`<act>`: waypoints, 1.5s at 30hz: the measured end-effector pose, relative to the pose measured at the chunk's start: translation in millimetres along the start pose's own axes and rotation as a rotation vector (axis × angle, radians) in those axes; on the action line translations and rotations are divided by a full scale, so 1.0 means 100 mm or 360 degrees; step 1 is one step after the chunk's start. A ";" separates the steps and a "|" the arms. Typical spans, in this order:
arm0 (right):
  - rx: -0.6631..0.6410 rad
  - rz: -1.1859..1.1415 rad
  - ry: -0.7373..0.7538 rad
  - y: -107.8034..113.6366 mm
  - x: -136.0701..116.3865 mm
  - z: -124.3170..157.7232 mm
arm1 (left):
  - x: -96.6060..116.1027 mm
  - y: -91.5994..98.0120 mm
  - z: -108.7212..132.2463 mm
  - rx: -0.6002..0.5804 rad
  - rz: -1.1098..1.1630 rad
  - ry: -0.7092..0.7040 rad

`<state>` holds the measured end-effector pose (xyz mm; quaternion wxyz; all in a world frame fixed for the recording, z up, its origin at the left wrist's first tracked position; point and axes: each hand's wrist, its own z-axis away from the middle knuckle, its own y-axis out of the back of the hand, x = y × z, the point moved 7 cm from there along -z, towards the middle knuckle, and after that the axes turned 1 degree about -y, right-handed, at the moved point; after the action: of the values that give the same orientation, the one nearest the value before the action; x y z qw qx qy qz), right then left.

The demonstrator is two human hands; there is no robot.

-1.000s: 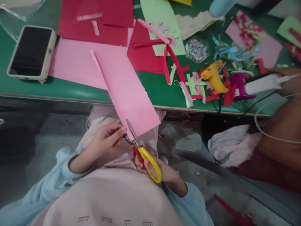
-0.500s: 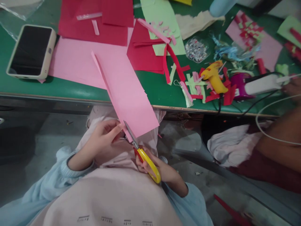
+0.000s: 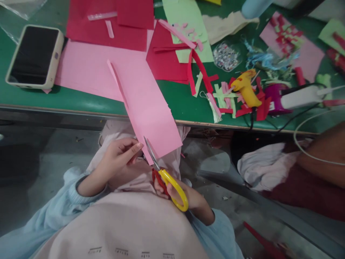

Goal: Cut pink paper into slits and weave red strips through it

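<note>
Beige garment [image 3: 121, 223] is carrying print [image 3: 121, 251] too small to read; my right hand [image 3: 189, 194] is clamping the yellow-and-red scissors [image 3: 164, 174] by the handles, upper blade lying over the pink sheet [image 3: 155, 118]. My left hand [image 3: 122, 154] is pinching its edge beside the blade, likely steadying it, far end lying over the green table [image 3: 194, 111], presumably for support. Beyond, a purple item [image 3: 275, 98] is showing an unreadable white mark.

A near sheet [image 3: 148, 108] is showing plain pink; scissors [image 3: 163, 174] are pairing yellow and red handles with silver blades. The table [image 3: 191, 109] is showing green. Farther off, overlapping sheets [image 3: 91, 32] are appearing deep red. At left, a phone-like device [image 3: 35, 55] is showing black edged in cream; at right, a glue gun [image 3: 248, 91] is standing out yellow.
</note>
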<state>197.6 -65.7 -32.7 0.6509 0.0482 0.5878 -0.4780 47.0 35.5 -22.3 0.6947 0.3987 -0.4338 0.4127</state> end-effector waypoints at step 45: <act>0.0063 0.0195 0.0027 0.05 0.12 0.05 | 0.01 -0.06 0.03 -0.0029 -0.0060 -0.0009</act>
<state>202.6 -72.7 -43.3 0.6729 0.1011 0.5796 -0.4484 52.3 30.6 -21.5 0.7047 0.4017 -0.4319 0.3943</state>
